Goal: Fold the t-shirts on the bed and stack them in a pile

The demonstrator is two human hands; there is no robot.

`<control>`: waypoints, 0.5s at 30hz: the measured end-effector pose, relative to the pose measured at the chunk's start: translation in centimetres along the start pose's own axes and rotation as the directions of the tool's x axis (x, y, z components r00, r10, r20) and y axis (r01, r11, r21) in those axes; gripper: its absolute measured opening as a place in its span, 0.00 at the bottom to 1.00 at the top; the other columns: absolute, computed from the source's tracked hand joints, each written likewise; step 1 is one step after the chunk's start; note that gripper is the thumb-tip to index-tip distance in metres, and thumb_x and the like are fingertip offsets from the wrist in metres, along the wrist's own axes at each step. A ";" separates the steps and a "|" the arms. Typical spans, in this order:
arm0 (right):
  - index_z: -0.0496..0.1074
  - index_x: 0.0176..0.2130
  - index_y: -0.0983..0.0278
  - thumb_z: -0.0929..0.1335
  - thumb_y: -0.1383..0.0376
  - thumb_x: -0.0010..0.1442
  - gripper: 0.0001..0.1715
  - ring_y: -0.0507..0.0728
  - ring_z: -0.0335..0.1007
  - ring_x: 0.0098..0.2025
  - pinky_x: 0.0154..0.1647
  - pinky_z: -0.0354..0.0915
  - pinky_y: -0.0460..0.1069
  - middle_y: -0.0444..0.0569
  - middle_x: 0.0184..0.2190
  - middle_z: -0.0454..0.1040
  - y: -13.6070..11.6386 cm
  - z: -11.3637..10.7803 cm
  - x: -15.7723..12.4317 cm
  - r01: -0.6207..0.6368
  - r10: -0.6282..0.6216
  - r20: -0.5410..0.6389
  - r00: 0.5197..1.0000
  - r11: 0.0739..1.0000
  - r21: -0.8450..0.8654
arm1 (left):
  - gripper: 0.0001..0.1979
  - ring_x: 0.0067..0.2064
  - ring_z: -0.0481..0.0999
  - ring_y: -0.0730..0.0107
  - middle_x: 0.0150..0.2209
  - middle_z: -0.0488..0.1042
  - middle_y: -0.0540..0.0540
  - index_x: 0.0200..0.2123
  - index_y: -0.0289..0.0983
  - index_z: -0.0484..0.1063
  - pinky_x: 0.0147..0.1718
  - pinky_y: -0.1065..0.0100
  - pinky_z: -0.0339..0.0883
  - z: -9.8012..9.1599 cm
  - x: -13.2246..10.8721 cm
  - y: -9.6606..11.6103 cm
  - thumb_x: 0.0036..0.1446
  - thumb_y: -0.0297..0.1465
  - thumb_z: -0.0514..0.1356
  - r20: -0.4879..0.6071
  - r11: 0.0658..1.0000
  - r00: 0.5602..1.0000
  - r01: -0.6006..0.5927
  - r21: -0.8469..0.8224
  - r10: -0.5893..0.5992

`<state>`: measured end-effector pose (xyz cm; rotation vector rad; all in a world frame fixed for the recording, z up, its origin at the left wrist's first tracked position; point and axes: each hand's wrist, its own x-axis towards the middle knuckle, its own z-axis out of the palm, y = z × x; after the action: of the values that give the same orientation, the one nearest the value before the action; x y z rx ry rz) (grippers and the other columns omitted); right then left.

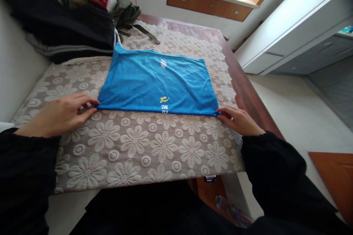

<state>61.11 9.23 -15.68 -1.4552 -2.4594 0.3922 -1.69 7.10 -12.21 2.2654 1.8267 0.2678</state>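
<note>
Left hand and right hand (wrists low) pinch blue cloth's near corners.

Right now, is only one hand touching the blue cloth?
No: the left hand holds one near corner of the blue cloth, the right hand the other.

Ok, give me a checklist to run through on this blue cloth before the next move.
1. Left grip at the near left corner of the blue cloth: ok.
2. Right grip at the near right corner: ok.
3. Near edge drawn roughly straight between both: ok.
4. Top surface free of wrinkles: not ok, light creases show.
5. Far left corner clear of the black clothes: cannot tell, they meet in this view.
6. Underside smooth: cannot tell, hidden.
</note>
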 end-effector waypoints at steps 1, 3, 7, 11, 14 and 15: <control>0.79 0.50 0.58 0.67 0.53 0.75 0.16 0.59 0.76 0.35 0.39 0.72 0.55 0.50 0.38 0.80 -0.1 0.0 0.1 0.013 -0.013 -0.001 1.000 1.000 -0.011 | 0.24 0.42 0.81 0.56 0.47 0.82 0.42 0.45 0.42 0.78 0.48 0.56 0.72 0.0 0.0 -0.1 0.61 0.51 0.51 -0.009 1.000 1.000 -0.009 0.021 0.009; 0.80 0.48 0.57 0.66 0.53 0.75 0.16 0.60 0.78 0.37 0.42 0.74 0.56 0.51 0.42 0.81 -0.2 0.0 0.2 0.030 -0.030 -0.010 0.999 0.999 -0.023 | 0.23 0.44 0.81 0.56 0.49 0.82 0.42 0.46 0.41 0.78 0.48 0.58 0.72 0.0 -0.2 -0.1 0.63 0.48 0.52 -0.008 0.998 0.999 -0.038 0.048 0.039; 0.81 0.50 0.56 0.67 0.51 0.73 0.17 0.63 0.79 0.44 0.50 0.76 0.59 0.54 0.47 0.82 -0.4 0.0 -0.1 0.016 -0.016 -0.044 0.999 1.000 0.000 | 0.21 0.48 0.81 0.55 0.52 0.81 0.42 0.48 0.40 0.79 0.49 0.59 0.70 0.1 -0.3 -0.3 0.65 0.46 0.54 -0.023 0.996 0.997 -0.077 0.054 0.079; 0.81 0.47 0.57 0.68 0.51 0.72 0.16 0.61 0.78 0.38 0.46 0.77 0.59 0.53 0.44 0.82 0.0 0.4 -0.3 -0.008 0.012 -0.104 0.994 0.999 0.032 | 0.21 0.49 0.81 0.54 0.51 0.81 0.43 0.47 0.41 0.80 0.49 0.59 0.70 0.5 -0.2 -0.6 0.68 0.46 0.54 -0.060 0.991 0.990 -0.124 0.046 0.126; 0.81 0.43 0.57 0.68 0.54 0.72 0.14 0.61 0.78 0.37 0.45 0.77 0.59 0.54 0.44 0.82 0.3 1.0 -0.4 0.022 -0.016 -0.149 0.989 0.999 0.034 | 0.21 0.51 0.81 0.53 0.51 0.81 0.42 0.46 0.40 0.80 0.49 0.58 0.71 0.6 -0.3 -0.6 0.70 0.46 0.52 -0.075 0.987 0.986 -0.146 0.068 0.151; 0.81 0.43 0.57 0.68 0.54 0.72 0.13 0.62 0.79 0.38 0.45 0.78 0.59 0.54 0.45 0.83 0.4 1.2 -0.4 0.028 -0.022 -0.165 0.986 0.999 0.031 | 0.22 0.51 0.81 0.53 0.52 0.81 0.42 0.46 0.40 0.80 0.48 0.58 0.71 0.6 -0.3 -0.5 0.70 0.46 0.51 -0.079 0.987 0.986 -0.142 0.076 0.148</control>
<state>61.17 8.93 -17.00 -1.3835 -2.3273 0.2934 -2.07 6.85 -12.96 2.4756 1.7383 0.3329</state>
